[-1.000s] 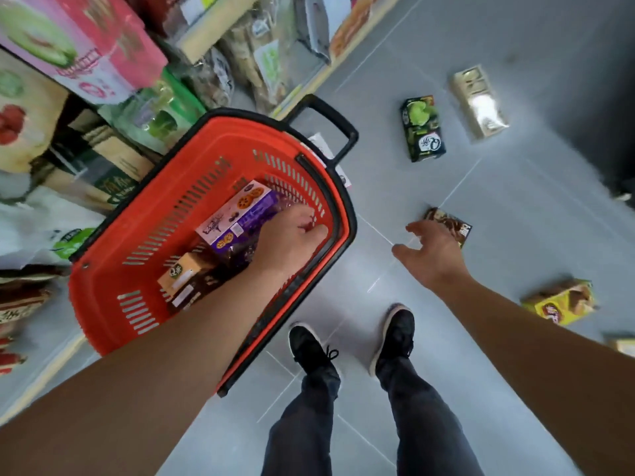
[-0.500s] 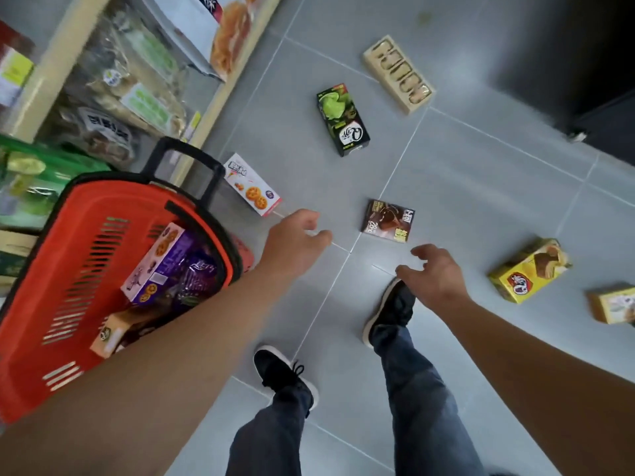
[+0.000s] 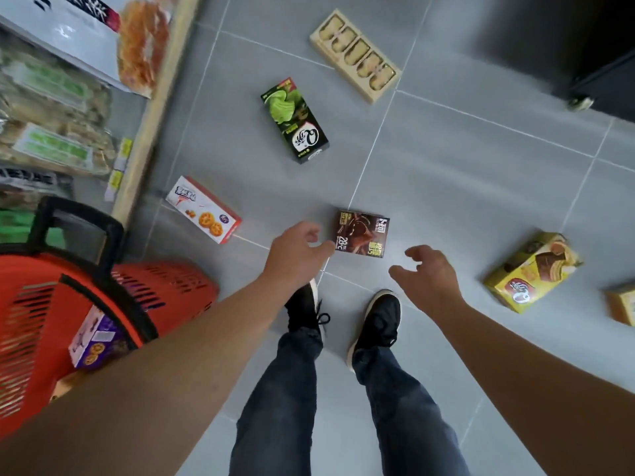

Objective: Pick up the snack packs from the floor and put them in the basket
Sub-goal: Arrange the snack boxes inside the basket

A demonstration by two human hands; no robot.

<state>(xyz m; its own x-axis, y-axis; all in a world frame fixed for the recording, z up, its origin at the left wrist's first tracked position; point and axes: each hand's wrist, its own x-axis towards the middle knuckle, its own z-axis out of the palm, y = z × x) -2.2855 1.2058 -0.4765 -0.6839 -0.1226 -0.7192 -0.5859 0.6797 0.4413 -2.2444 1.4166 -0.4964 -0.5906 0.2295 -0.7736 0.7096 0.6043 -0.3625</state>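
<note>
Head view: one frame, looking down at grey tiled floor [image 3: 464, 173].
Snack packs on floor: six counted.
Pack 1: brown chocolate box [image 3: 362, 232], centre of frame, flat on floor.
Pack 2: green box [image 3: 294, 120], upper centre, flat.
Pack 3: beige tray pack [image 3: 355, 55], top centre, five pieces showing through its window.
Pack 4: white and red cookie box [image 3: 204, 209], left of centre, near shelf base.
Pack 5: yellow box [image 3: 533, 271], right side.
Pack 6: tan box [image 3: 622, 306], right edge, cut off by frame.
Basket: one, red basket [image 3: 41, 304] with black handle, lower left; purple cookie box [image 3: 92, 340] inside, one more pack partly hidden beneath arm.
Left hand [image 3: 295, 254]: fingers loosely curled, holding nothing, just left of brown chocolate box; contact cannot be told.
Right hand [image 3: 429, 274]: fingers spread and bent, holding nothing, just right of and below same box, apart from it.
Shoes: two, black [image 3: 379, 317], bottom centre, below both hands.
Shelf [image 3: 68, 80]: upper left, bagged goods, blurred.
</note>
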